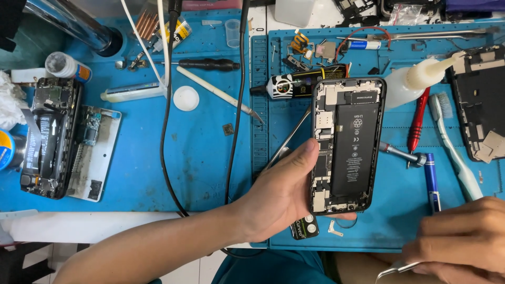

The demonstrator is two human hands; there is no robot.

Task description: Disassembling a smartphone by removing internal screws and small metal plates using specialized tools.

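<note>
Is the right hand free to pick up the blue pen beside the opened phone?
Probably not as it stands: the right hand is closed on metal tweezers. The blue pen lies close above it on the mat, uncovered, so the path looks free.

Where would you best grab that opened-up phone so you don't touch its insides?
By its long side edges, coming from the left, as the left hand does now. The opened phone faces up with battery and boards exposed, so only the thin dark frame is safe. The right hand holds tweezers.

Opened phone (347, 144) glossy black battery, bare metal shields; blue mat (200, 158) matt rubbery; tweezers (397, 269) polished metal
</note>
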